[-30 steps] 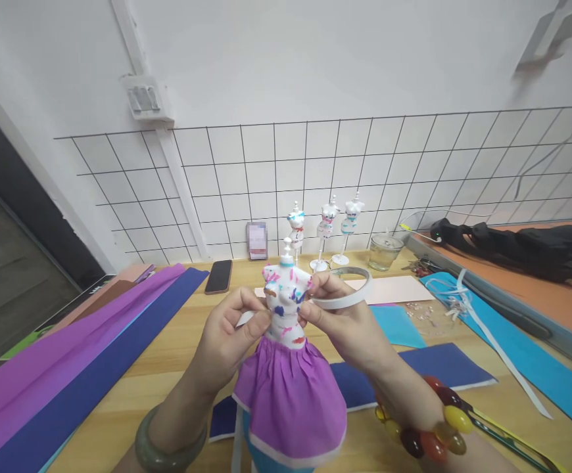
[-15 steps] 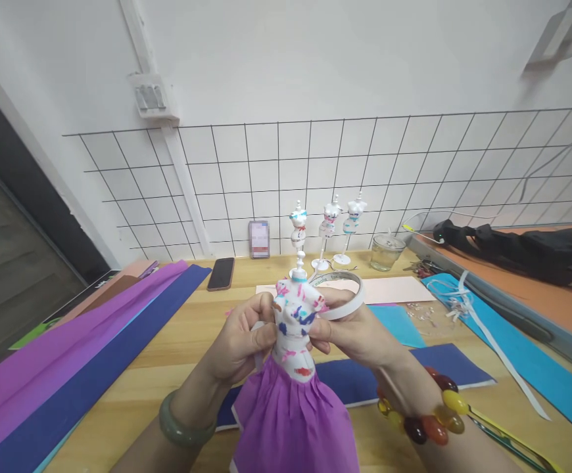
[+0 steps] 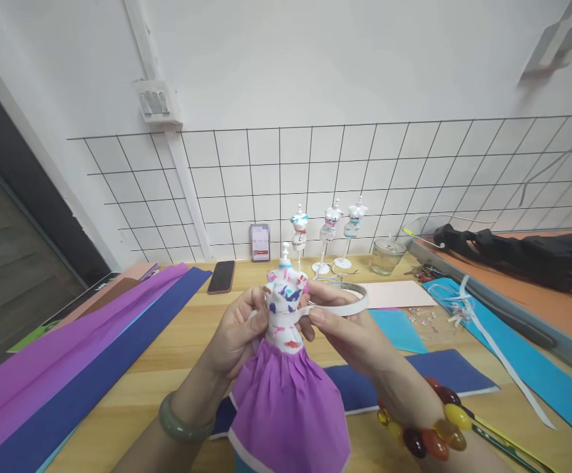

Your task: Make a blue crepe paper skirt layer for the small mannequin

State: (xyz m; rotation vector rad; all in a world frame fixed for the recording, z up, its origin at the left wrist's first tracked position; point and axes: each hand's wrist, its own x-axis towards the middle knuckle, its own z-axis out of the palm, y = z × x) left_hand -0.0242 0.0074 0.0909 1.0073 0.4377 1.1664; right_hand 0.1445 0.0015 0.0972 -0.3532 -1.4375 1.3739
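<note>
Purple skirt (image 3: 290, 414): gathered below the waist of the small dress form (image 3: 285, 305); its flare lies below both hands, leaving the painted torso exposed between them
Dress form: upright in front of the person, between the two hands; the base is hidden, so whether it stands on the wooden table (image 3: 177, 368) cannot be told
Left hand (image 3: 239, 332): thumb and forefinger pinched together against the torso's side, seemingly on the loose end of the white tape, perhaps to anchor it; the fingers largely hide that end
Right hand (image 3: 345, 325): thumb and fingers pinching the white tape (image 3: 340, 309) just beside the torso; the roll sits at the fingers, likely so that the strip stays taut and level
Navy strip (image 3: 444, 371): flat on the table, passing behind the skirt, its white edge facing the person
Three smaller forms (image 3: 330, 226): upright near the wall, well apart from the hands; probably set back to keep the working space free
</note>
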